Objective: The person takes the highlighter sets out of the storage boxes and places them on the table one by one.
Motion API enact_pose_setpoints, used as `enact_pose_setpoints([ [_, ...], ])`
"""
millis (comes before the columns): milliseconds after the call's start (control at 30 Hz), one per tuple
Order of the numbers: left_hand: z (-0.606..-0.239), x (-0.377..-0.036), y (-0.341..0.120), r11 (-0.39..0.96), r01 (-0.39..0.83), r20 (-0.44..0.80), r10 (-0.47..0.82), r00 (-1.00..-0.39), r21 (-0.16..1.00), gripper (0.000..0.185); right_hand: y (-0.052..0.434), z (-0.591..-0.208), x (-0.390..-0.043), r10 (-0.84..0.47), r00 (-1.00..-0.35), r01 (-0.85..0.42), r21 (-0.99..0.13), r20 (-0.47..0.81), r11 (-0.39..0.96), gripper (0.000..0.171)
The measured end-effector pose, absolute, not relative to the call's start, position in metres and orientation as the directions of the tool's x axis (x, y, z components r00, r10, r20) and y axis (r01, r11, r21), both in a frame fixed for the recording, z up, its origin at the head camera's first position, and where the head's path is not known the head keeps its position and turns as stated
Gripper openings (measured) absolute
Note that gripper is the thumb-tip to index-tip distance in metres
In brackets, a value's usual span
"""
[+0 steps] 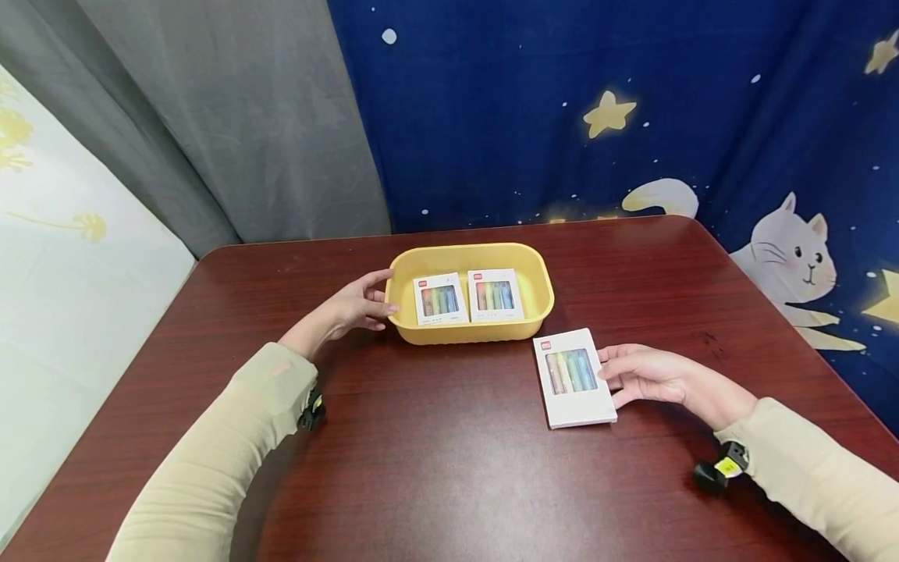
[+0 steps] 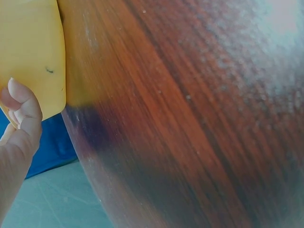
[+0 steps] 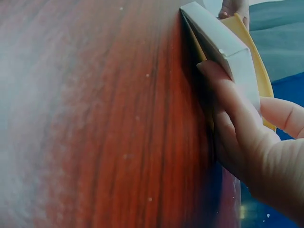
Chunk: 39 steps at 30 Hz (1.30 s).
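Note:
A yellow tub (image 1: 537, 273) stands mid-table with two white boxes of coloured pens (image 1: 439, 297) (image 1: 495, 295) lying side by side in it. My left hand (image 1: 382, 293) rests against the tub's left end, fingers lightly bent on the outer wall (image 2: 33, 52); the fingertips (image 2: 19, 97) touch it. A third white pen box (image 1: 572, 377) lies on the table just right of the tub's front. My right hand (image 1: 609, 376) pinches its right edge. In the right wrist view the thumb (image 3: 228, 95) runs along one side of the box (image 3: 221, 45) and a finger lies on the other.
The dark red wooden table (image 1: 435, 468) has rounded far corners and open surface in front of me. A grey curtain (image 1: 232, 117) and a blue starry backdrop (image 1: 632, 101) hang behind it. Small wrist cameras (image 1: 311, 410) (image 1: 719, 467) sit under both sleeves.

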<state>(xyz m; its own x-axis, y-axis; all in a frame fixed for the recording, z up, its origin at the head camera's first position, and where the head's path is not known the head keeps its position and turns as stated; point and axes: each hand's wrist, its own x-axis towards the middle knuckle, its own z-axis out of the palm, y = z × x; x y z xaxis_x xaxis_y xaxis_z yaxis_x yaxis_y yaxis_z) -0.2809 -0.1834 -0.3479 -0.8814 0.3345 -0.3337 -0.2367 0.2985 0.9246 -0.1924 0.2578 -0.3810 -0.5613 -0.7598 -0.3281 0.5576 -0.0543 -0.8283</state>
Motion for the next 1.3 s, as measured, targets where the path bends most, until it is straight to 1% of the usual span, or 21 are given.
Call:
enact_pose_setpoints([
  [200,-0.347,-0.281,-0.184,0.299,-0.235,-0.333,0.335,-0.882,0.925,0.075,0.258,-0.379,-0.191,-0.689,-0.602,0.516,-0.855,-0.404,0.050,0.021],
  [267,-0.347,-0.280,-0.184,0.298,-0.235,-0.332,0.336,-0.881,0.925,0.075,0.257,-0.377,-0.190,-0.652,-0.622,0.494,-0.863,-0.433,0.102,0.025],
  [467,-0.347,-0.280,-0.184,0.298,-0.236,-0.333,0.338,-0.880,0.925,0.076,0.256,-0.372,-0.187,-0.541,-0.685,0.434,-0.870,-0.487,0.234,0.044],
  [633,-0.346,-0.279,-0.183,0.299,-0.235,-0.332,0.334,-0.882,0.925,0.076,0.253,-0.368,-0.186,-0.462,-0.720,0.422,-0.855,-0.519,0.302,0.051],
  [733,-0.345,-0.278,-0.183,0.296,-0.232,-0.329,0.336,-0.883,0.927,0.075,0.253,-0.366,-0.185,-0.427,-0.730,0.425,-0.844,-0.533,0.326,0.055],
  [933,-0.345,-0.279,-0.184,0.300,-0.224,-0.323,0.341,-0.883,0.927,0.076,0.256,-0.364,-0.185,-0.398,-0.745,0.408,-0.837,-0.536,0.363,0.059],
  [1300,-0.346,-0.280,-0.184,0.311,-0.225,-0.329,0.340,-0.881,0.923,0.076,0.259,-0.362,-0.183,-0.414,-0.734,0.418,-0.839,-0.538,0.349,0.060],
])
